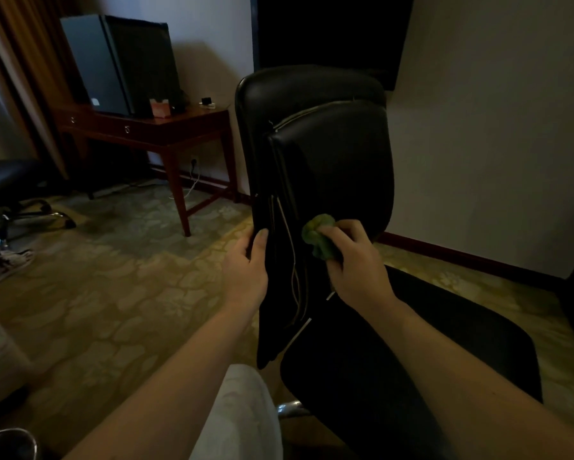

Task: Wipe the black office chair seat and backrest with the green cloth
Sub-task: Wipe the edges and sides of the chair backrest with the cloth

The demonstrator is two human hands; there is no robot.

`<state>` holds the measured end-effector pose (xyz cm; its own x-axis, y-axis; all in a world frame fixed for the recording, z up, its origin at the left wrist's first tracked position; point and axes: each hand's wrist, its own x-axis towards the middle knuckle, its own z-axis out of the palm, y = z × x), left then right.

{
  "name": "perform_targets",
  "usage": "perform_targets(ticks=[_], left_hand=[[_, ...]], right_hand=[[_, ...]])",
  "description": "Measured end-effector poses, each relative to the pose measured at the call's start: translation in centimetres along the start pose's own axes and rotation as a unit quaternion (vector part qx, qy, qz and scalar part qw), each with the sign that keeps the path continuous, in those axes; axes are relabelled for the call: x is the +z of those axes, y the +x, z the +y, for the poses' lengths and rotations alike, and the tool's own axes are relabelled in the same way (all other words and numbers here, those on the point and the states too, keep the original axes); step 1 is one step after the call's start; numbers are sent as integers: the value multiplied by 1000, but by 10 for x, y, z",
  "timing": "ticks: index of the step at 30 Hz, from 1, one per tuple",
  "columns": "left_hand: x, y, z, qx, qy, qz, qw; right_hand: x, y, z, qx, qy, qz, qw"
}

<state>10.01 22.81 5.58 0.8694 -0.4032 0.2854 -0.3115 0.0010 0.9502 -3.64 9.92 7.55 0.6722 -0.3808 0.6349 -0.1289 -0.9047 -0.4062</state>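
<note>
Head view.

1. Step in hand: wiping of the backrest. The right grip (355, 260) is clamped on the bunched green cloth (318, 236), fingers curled over it, and holds it against the lower part of the padded black backrest (332, 154) of the office chair. The left grip (245, 263) is closed round the near side edge of the backrest, thumb in front, which appears to steady the chair.

2. Location of task items: the cloth lies on the backrest, low down, just above the junction with the flat black seat (418, 346). The seat extends toward the lower right and neither grip touches it.

3. Next move, as judged: the upper backrest is well above the cloth, so the stroke should run upward while the left grip holds the chair against rotation. The seat then requires its own pass.

4. Limits of observation:
- The room is dim. Dust or wiped areas on the black surfaces cannot be told apart.
- The left fingers are hidden behind the backrest edge.
- Thin pale cords (292, 260) hang along the backrest edge. Their purpose cannot be told.
- The chair base is mostly hidden below the seat.
- A dark wooden table (179, 127) stands well apart at the rear left.
</note>
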Motion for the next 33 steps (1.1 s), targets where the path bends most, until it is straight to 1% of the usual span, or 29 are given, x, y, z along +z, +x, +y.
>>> perform_targets(ticks=[3,7,9,11,12,15,17,19,23,25,28,30,33], left_hand=[[0,-1,5,1,-5,-1,1000],[1,0,5,4,-6,4,1000],[1,-1,4,3,-3,1,1000],[1,-2,4,2,-1,-2,1000],[2,-1,4,1,0,-2,1000],[1,0,4,-2,1,-2,1000],[0,0,4,-4,6,-3,1000],[0,0,4,-9,9,-1,1000],[0,0,6,-5,-4,2,1000],[0,-1,5,-5,-10,-1,1000],[1,-2,3,-3,-19,2,1000],[1,-3,3,-3,-18,2,1000],[2,-4,5,-6,-15,4,1000]], right_hand=[[3,7,-7,-22,-7,-5,1000],[15,-17,3,10,-22,-34,999],[18,-32,10,15,-38,-61,997],[15,-35,14,16,-32,-70,997],[12,-32,15,18,-24,-61,998],[1,-9,8,25,12,0,1000],[0,3,-1,3,19,23,1000],[5,5,-7,-19,11,16,1000],[22,-25,0,6,-9,-7,1000],[28,-45,9,21,-21,-32,999],[26,-58,18,15,-41,-66,997],[19,-49,20,5,-43,-52,998],[8,-25,12,5,-14,-1,1000]])
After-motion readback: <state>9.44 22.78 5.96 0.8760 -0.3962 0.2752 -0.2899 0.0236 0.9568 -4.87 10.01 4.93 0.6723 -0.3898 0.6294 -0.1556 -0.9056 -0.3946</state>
